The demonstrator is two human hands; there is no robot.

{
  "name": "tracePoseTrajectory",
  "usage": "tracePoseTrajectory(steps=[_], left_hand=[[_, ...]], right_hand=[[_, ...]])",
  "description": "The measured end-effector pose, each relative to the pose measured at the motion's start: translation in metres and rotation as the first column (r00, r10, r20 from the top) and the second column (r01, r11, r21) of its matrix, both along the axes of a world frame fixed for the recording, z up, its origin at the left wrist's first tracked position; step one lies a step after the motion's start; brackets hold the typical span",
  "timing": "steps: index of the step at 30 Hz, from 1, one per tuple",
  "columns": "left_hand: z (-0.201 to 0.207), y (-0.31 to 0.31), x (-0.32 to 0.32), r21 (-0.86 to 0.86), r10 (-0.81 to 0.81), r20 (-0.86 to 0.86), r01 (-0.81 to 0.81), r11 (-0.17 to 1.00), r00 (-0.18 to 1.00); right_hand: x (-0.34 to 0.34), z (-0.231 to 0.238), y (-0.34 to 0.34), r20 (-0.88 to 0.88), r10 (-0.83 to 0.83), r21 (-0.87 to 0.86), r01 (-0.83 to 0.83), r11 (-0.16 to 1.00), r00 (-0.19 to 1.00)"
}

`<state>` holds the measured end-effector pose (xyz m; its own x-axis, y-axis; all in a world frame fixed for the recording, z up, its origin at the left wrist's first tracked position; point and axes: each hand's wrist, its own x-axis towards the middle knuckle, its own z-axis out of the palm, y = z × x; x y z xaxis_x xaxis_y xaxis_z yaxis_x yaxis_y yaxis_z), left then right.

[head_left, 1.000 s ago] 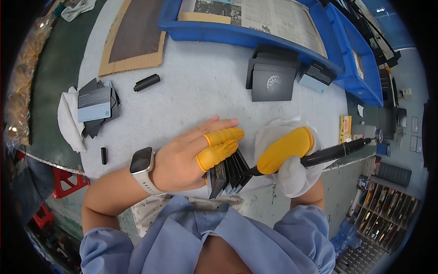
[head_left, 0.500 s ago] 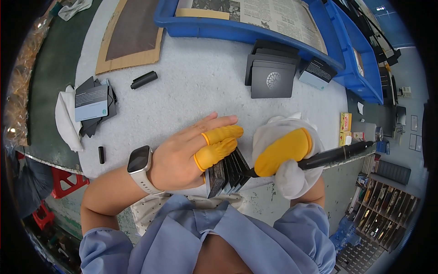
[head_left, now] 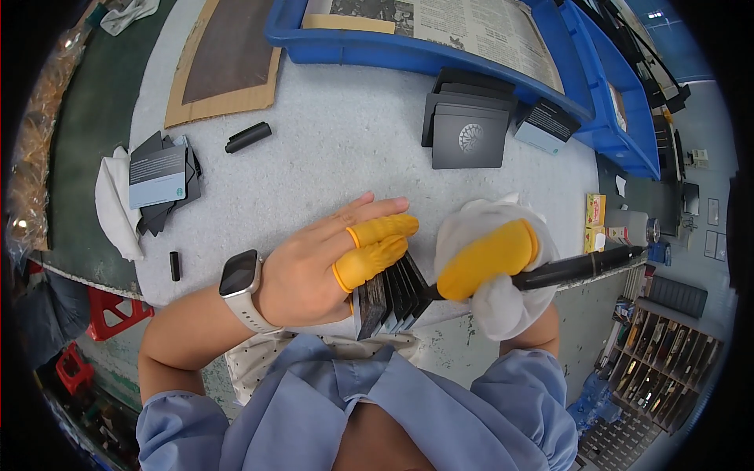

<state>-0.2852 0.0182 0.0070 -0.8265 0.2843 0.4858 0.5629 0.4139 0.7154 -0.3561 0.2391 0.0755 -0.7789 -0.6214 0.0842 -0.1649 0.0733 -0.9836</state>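
Note:
Yellow finger cots cover two fingers of my left hand (head_left: pixel 318 263), which is closed around a fanned stack of dark cards (head_left: pixel 393 298) near the table's front edge. My right hand (head_left: pixel 499 263), in a white glove with a yellow cot on one finger, grips a black marker pen (head_left: pixel 585 268). The pen's tip end reaches the right edges of the held cards; exact contact is hard to make out. The pen's back end points to the right. My left thumb is mostly hidden by the hand and the stack.
At left, loose dark cards (head_left: pixel 161 177) lie on a white cloth (head_left: pixel 116 208). A large black cap (head_left: pixel 248 137) and a small black cap (head_left: pixel 174 266) rest nearby. More dark cards (head_left: pixel 471 137) stand before a blue tray (head_left: pixel 353 49). A cardboard-framed dark sheet (head_left: pixel 182 114) lies far left.
My right hand and the marker have shifted very slightly at the card edges. My left hand and the stack stay in place.

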Motion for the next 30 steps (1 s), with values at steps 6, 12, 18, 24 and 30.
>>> tracePoseTrajectory(steps=[6, 12, 18, 24, 30], left_hand=[[0.003, -0.005, -0.003, -0.016, -0.02, 0.041, 0.021, 1.0, 0.999], [-0.001, -0.013, -0.007, 0.013, 0.077, 0.215, -0.082, 0.997, 0.974], [-0.004, -0.01, -0.005, 0.163, 0.063, 0.342, -0.125, 0.979, 0.938], [-0.006, -0.01, -0.007, 0.176, 0.058, 0.302, -0.115, 0.978, 0.952], [-0.003, -0.012, -0.006, 0.142, 0.079, 0.332, -0.133, 0.981, 0.94]], right_hand=[[0.0, 0.003, 0.0, -0.02, -0.014, 0.013, 0.014, 1.0, 1.0], [-0.013, -0.007, 0.001, -0.232, 0.095, 0.017, -0.094, 0.995, 0.968], [-0.011, -0.018, -0.012, -0.257, 0.003, -0.141, -0.041, 0.989, 0.967], [-0.016, -0.009, -0.016, -0.297, 0.053, -0.046, -0.07, 0.996, 0.953], [-0.019, -0.008, -0.014, -0.348, 0.187, 0.059, -0.177, 0.982, 0.919]])
